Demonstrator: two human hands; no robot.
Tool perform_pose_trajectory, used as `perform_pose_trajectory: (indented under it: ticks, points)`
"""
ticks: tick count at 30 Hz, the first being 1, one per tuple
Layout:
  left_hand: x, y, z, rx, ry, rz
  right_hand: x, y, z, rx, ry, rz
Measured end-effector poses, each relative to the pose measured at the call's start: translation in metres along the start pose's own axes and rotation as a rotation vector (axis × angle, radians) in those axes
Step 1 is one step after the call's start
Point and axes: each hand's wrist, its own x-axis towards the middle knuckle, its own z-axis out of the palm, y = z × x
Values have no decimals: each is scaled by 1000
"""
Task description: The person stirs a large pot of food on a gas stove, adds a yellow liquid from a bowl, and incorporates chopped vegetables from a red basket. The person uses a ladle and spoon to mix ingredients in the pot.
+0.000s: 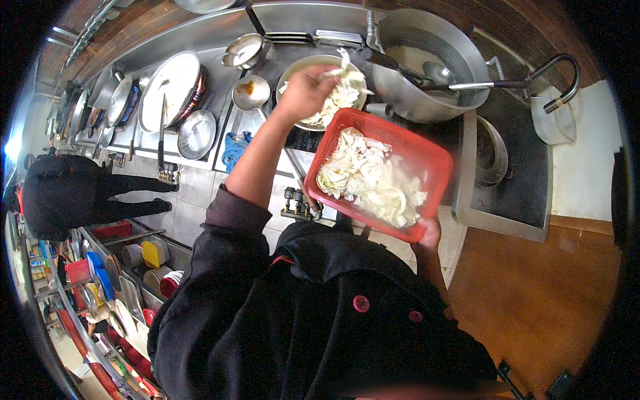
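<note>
My left hand [307, 92] is over a round pan [286, 80] on the stove, its fingers blurred beside pale cut cabbage leaves [332, 107]. Whether it grips any of them cannot be told. Some pieces appear in mid-air by the fingertips. With my right hand [429, 234] I grip the lower right corner of a red perforated plastic basket [442, 165]. More cut cabbage [370, 175] lies inside the basket, which is close to the pan's lower right side. Haze blurs part of the basket.
A large metal stockpot [420, 100] with a ladle stands right of the pan, under a faucet [567, 75]. To the left are a small ladle [251, 93], a blue cloth [236, 150] and a wide pan of white contents [170, 90]. A person in dark clothes [65, 192] stands far left.
</note>
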Motion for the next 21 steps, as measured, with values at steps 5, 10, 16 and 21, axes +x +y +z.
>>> perform_pose_trajectory:
  ticks: [5, 10, 16, 21]
  points:
    - [29, -126, -27, 941, 31, 124, -10, -11, 3, -86, -41, -15]
    - [-52, -92, -90, 544, 438, 99, -19, -13, 36, -94, -60, 38]
    - [-308, -150, -156, 454, 705, -307, -15, 9, 164, -288, -396, 203]
    - [-489, -156, -166, 211, 700, -604, -51, 105, 398, -179, -872, 373]
